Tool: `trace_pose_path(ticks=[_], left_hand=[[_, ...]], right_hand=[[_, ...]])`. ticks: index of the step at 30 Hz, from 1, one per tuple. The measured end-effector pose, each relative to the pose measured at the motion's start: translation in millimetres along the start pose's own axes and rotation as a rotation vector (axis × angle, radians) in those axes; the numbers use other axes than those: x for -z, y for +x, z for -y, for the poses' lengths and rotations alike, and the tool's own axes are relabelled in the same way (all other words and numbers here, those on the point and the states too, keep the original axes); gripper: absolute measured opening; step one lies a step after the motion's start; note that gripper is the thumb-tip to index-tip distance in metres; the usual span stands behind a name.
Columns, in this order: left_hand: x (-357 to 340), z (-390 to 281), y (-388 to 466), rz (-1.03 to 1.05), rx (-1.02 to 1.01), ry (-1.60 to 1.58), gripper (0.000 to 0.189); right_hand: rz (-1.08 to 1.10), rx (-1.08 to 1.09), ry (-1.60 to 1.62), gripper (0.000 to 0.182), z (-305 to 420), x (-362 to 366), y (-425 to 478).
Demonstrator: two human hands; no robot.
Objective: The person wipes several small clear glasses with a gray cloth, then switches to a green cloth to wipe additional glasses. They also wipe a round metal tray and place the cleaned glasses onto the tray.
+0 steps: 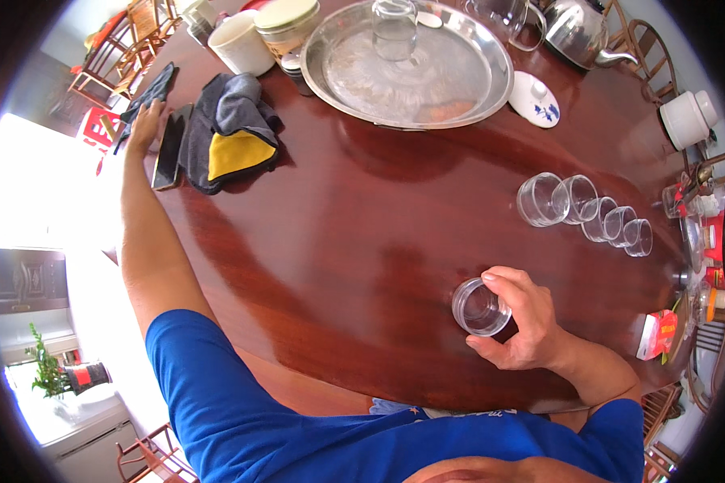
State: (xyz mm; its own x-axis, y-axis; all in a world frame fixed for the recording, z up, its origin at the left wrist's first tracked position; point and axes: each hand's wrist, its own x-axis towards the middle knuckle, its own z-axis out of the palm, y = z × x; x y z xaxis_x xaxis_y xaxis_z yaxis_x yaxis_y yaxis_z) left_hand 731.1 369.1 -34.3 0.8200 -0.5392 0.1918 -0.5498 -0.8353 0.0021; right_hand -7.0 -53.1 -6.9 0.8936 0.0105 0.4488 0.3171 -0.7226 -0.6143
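My right hand [528, 323] grips a small clear glass cup [477, 332] by its rim, thumb on one side and fingers on the other, at the near right of the table. Farther right, several matching glass cups [542, 202] stand in a slanting row. My left hand [145, 127] stretches to the table's left side and rests on a dark cloth [162, 84]; how firmly its fingers hold the cloth is unclear. Beside that hand lie a smartphone [172, 151] and a folded grey cloth [232, 108] showing a yellow patch.
A round metal tray [350, 90] bearing a glass jar [394, 33] sits at the back of the dark wooden table [338, 241]. Around it are a white mug [240, 45], a white lid [534, 99], and a steel kettle [580, 33]. A red packet [658, 335] lies near the right edge.
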Motion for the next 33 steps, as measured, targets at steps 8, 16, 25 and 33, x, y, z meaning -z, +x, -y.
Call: trace_pose_path(ticks=[8,16,25,33], left_hand=[[-23.1,-10.9,-27.0,-0.261,0.461,0.104,0.054],[25.8,4.0,-123.7,-0.343,0.679,-0.329,0.046],[162.3,-127.8,-231.4,-0.397,0.475,-1.258,0.026],[231.0,-358.0,-306.2,-0.131,0.383,-1.040,0.038]], right_hand=[[0.045,-0.042,-0.103,0.076,1.8,-4.8,-1.9],[0.033,0.003,-0.120,0.072,7.0,-4.6,1.5],[-0.071,0.035,-0.139,0.067,12.3,-9.7,-4.8],[-0.074,-0.051,-0.086,0.078,14.0,-6.3,-13.9]])
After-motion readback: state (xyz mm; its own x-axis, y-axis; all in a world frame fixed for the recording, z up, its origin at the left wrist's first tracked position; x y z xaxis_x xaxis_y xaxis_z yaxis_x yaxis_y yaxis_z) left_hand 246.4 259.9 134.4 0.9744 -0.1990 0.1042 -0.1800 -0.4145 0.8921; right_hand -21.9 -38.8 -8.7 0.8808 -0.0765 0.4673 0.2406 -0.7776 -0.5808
